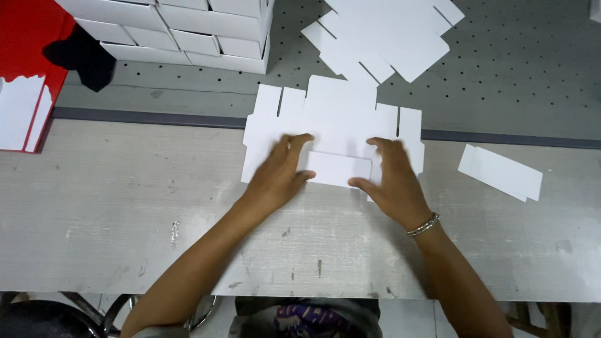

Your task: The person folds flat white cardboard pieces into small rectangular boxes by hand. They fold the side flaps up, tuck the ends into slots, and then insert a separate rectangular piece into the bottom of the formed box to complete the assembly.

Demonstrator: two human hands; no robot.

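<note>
Surface: a worn grey table (94, 206), scratched and stained, with a dark strip along its far edge; beyond it lies a grey perforated board (513, 75).
Blank: a flat white die-cut card (341, 109) lies across the table's far edge, straight ahead of the person.
Left hand: the left hand (278, 175) rests palm down on the blank, thumb and fingers lightly pinching the left end of a small folded flap (338, 168).
Right hand: the right hand (391, 181), bracelet at the wrist, holds the flap's right end the same way, fingers spread.
Right of hands: a small white card piece (501, 172) lies apart on the table.
Far side: loose blanks (388, 34) on the board; stacked white boxes (181, 28) at the upper left.
Left edge: a red box (28, 44) with white sheets.
Below: a chair frame and floor under the table's near edge.
</note>
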